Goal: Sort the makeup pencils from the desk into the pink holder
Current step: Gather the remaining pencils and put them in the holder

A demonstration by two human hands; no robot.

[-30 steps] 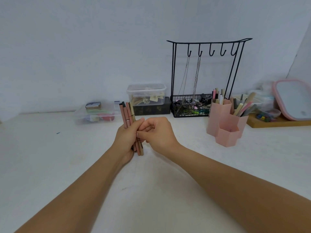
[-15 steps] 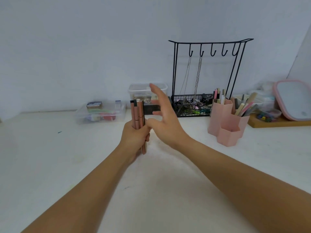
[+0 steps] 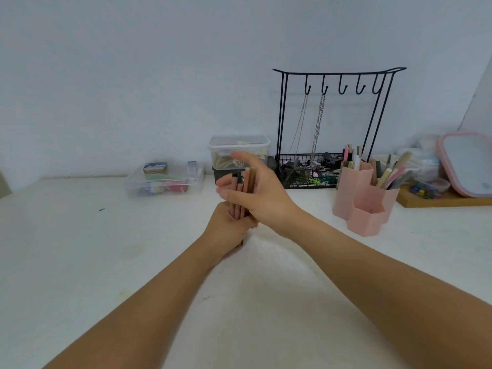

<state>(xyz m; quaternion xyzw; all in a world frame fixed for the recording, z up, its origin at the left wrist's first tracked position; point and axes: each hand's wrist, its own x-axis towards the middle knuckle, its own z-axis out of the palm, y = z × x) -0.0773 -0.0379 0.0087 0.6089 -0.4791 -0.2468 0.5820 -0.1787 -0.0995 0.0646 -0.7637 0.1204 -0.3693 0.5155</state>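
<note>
My left hand [image 3: 228,230] grips a bundle of several pink and brown makeup pencils [image 3: 241,188] upright above the middle of the white desk [image 3: 133,262]. My right hand [image 3: 266,198] reaches across the top half of the bundle, with its fingers stretched out behind the pencils and its thumb lying in front of them. The pink hexagonal holder [image 3: 364,206] stands to the right, apart from both hands. Its taller cups hold several pencils and brushes, and its low front cup looks empty.
A black wire jewellery stand [image 3: 332,123] with hanging chains and a full basket stands behind the holder. Clear plastic boxes [image 3: 165,179] [image 3: 239,147] sit along the wall. A pink-framed mirror [image 3: 466,163] rests on a wooden tray at far right.
My right hand let go of the bundle, opened and rose, then came over the pencil tops. My left hand turned the bundle upright and shifted it slightly right.
</note>
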